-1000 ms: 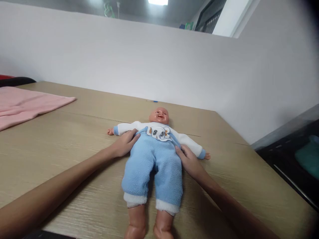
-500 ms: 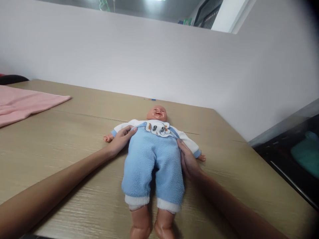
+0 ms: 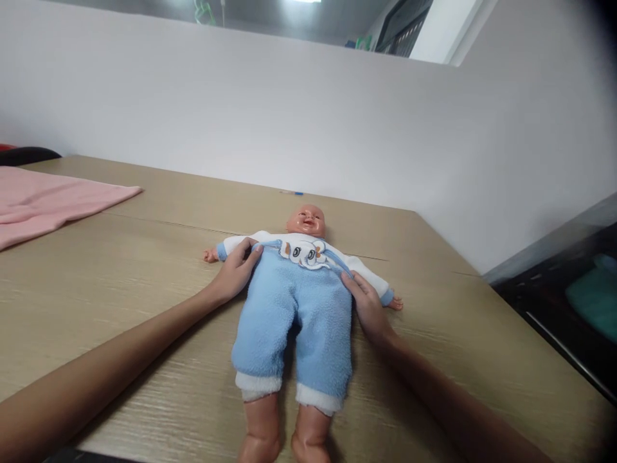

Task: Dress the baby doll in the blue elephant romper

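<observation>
A baby doll (image 3: pixel 306 221) lies on its back on the wooden table (image 3: pixel 120 270), head away from me, bare legs toward me. It wears a white long-sleeved top and fluffy light-blue trousers (image 3: pixel 294 321) with white cuffs. My left hand (image 3: pixel 236 273) pinches the waistband of the trousers at the doll's right side. My right hand (image 3: pixel 367 303) grips the same waistband at the other side, fingers closed on the fabric. Both forearms reach in from the near edge.
A pink cloth (image 3: pixel 43 204) lies at the far left of the table. A white partition wall (image 3: pixel 289 116) runs along the back. Dark furniture (image 3: pixel 569 302) stands beyond the table's right edge.
Both hands have slid the trouser waistband up the doll's body toward its chest. The doll has shifted slightly on the table.
</observation>
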Tool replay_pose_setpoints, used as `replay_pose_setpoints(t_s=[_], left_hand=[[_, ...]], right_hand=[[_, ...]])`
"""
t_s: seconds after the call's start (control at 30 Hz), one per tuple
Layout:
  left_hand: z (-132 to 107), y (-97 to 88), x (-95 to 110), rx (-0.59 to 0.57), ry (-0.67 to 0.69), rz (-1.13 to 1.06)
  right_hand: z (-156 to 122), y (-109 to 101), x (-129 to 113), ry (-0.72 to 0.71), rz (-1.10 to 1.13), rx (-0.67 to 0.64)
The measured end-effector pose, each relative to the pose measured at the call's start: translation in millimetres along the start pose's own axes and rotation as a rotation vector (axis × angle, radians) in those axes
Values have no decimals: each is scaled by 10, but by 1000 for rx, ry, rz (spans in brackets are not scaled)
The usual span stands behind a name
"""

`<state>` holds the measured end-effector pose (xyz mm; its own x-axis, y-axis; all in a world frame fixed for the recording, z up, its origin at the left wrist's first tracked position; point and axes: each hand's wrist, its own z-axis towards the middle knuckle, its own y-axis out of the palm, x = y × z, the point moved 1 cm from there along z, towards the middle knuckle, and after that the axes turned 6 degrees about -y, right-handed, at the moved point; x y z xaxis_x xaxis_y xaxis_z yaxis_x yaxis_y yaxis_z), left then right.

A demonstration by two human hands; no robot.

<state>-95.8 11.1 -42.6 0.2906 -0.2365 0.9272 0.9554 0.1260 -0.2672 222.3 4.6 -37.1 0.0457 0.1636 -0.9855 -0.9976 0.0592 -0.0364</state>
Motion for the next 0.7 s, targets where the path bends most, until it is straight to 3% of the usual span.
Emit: replay_pose_setpoints(t_s=[0.13,0.3,0.47,0.7], left_hand=[[38,-3,-27,25,-44,-147],[33,-9,-8,25,-43,-158],[19,0,0,9,-21,-213],[21,26,2,22,-28,-203]], right_hand=[[6,87,-23,9,279,29],[16,114,-58,3,362,15],[8,97,-74,-25,358,82],[-41,40,-88,-81,173,-35]])
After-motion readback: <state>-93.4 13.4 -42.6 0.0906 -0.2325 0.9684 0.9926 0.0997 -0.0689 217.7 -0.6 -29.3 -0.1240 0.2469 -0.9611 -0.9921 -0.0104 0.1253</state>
